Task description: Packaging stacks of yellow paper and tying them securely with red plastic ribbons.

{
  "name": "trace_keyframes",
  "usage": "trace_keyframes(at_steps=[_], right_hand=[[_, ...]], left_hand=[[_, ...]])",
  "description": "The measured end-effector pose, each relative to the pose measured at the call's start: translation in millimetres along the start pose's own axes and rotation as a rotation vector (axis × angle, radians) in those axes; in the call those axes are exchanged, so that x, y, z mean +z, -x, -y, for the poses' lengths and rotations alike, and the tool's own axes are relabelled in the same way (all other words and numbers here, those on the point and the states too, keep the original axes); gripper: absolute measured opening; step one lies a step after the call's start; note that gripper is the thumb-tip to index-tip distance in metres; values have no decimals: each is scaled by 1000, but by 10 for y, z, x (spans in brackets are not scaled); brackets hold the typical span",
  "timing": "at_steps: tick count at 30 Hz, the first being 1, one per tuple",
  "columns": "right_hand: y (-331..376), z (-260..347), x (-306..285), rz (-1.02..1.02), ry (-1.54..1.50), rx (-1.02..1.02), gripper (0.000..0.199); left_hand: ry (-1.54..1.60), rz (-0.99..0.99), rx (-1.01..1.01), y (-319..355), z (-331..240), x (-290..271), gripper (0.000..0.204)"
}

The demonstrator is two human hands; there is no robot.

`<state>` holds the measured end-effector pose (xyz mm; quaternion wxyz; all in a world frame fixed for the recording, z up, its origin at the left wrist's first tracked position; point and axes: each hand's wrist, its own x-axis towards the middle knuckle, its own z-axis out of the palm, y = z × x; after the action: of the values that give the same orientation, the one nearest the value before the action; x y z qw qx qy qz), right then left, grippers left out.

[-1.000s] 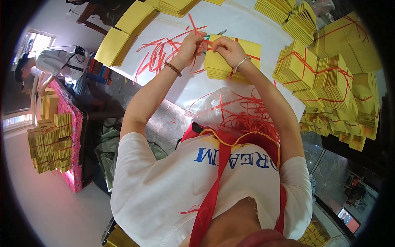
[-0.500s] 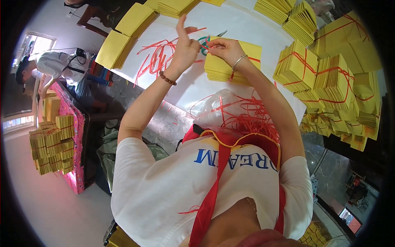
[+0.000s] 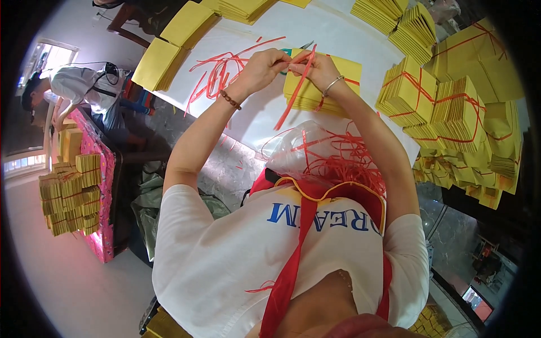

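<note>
Both my hands meet over a stack of yellow paper envelopes [image 3: 346, 69] on the white tabletop. My left hand [image 3: 262, 70] is closed, its fingertips pinching a red strip at the stack's left edge. My right hand [image 3: 317, 73] is pinched on the same red plastic strip [image 3: 292, 107], whose long end hangs down across the envelopes. Another part of red strip runs around the stack and shows at its right side. Scissors [image 3: 306, 45] with green handles lie just beyond my fingers, partly hidden.
Loose red strips [image 3: 217, 76] lie left of my left hand. Tied yellow bundles [image 3: 406, 90] stand at the right, more envelope stacks [image 3: 189, 22] along the far edge. A clear bag of red strips [image 3: 344, 160] sits against my apron. A person [image 3: 87, 87] works at another table, left.
My left hand has come down from a raised, spread pose to meet the right at the strip. A long strip end now hangs over the stack from my right fingers.
</note>
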<state>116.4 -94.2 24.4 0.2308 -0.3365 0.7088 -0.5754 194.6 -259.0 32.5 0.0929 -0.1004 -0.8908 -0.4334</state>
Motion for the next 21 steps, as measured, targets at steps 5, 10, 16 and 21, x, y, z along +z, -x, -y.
trace_keyframes(at_steps=[5, 10, 16, 21], right_hand=[[-70, -22, -90, 63, -264, 127, 16], [-63, 5, -128, 110, -163, 46, 14], [-72, -23, -125, 132, 71, 4, 10], [-110, 6, -59, -139, 784, -636, 9]], left_hand=[[-233, 21, -231, 72, -355, -59, 16], [-18, -33, -205, 107, -170, -5, 17], [179, 40, -227, -5, -4, 55, 19], [305, 85, -257, -16, 15, 81, 19]])
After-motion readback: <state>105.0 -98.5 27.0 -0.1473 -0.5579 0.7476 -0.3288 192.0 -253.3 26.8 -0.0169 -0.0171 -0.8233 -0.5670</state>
